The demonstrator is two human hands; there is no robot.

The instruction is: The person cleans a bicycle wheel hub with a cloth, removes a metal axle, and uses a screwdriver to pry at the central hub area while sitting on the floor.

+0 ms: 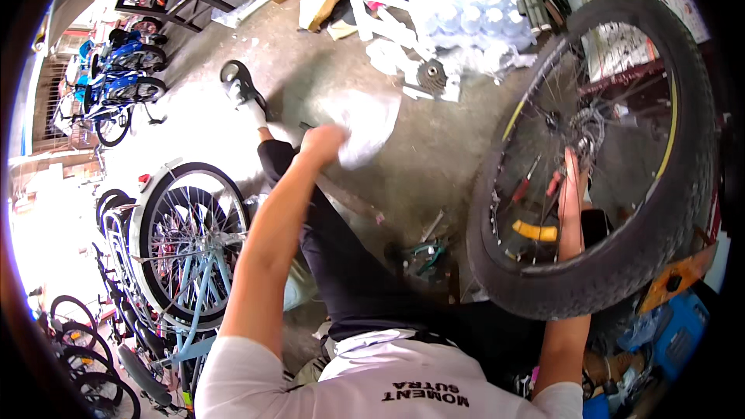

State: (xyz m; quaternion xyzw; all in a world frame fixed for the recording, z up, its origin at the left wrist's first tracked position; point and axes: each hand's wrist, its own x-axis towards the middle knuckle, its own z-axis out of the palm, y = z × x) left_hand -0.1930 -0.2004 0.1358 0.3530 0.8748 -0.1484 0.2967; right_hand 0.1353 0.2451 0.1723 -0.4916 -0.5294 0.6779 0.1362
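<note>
A wide-tyred bicycle wheel [497, 264] with a yellow rim stripe is tilted up at my right. My right hand [571, 174] shows through its spokes, the forearm passing behind the tyre, with fingers closed at the hub [586, 136]. A yellow reflector [535, 230] sits among the spokes. My left hand [324, 144] is out ahead over my leg, smeared by motion but fist-like. What it holds, if anything, is hidden. Beside it is a translucent plastic bag [372, 128]; whether the two touch I cannot tell.
A sprocket cassette [433, 75] lies on the floor ahead, near packed plastic bottles [469, 8]. Through the spokes shows a red-handled screwdriver [525, 180]. Pale blue bicycle [203, 287] stands at left, more bicycles [124, 77] beyond. A blue case [681, 334] is at lower right.
</note>
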